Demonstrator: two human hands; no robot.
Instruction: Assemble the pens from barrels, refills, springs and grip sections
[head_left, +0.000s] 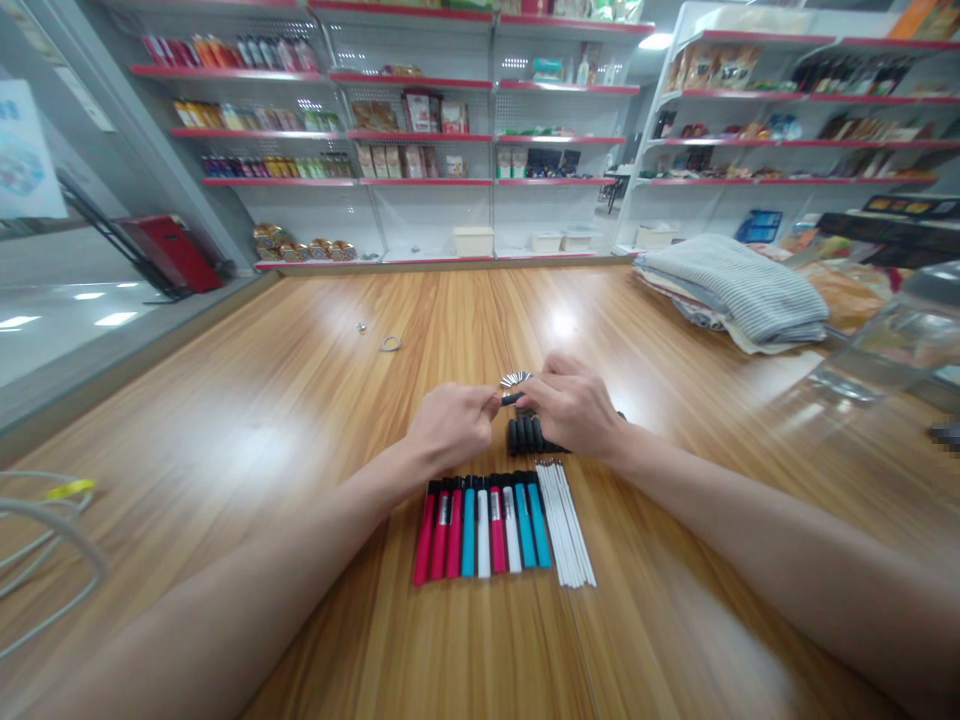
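My left hand [454,428] and my right hand [576,408] are close together above the middle of the table, both closed. Between their fingertips they pinch a small black pen part [511,399], mostly hidden by the fingers. Under my right hand lies a row of black pen grips [523,437], partly covered by it. Small silver pen tips [514,380] are fanned out just beyond the fingers. Nearer to me, red, blue and white pen barrels [484,530] with black ends lie side by side. To their right is a bundle of thin white refills [566,525].
A wooden table [315,600] spreads out around my arms. Folded striped cloth [739,285] and a clear container [885,340] stand at the right. A pale cable [52,545] lies at the left edge. A small ring [391,344] lies farther back, with stocked shelves [420,135] behind.
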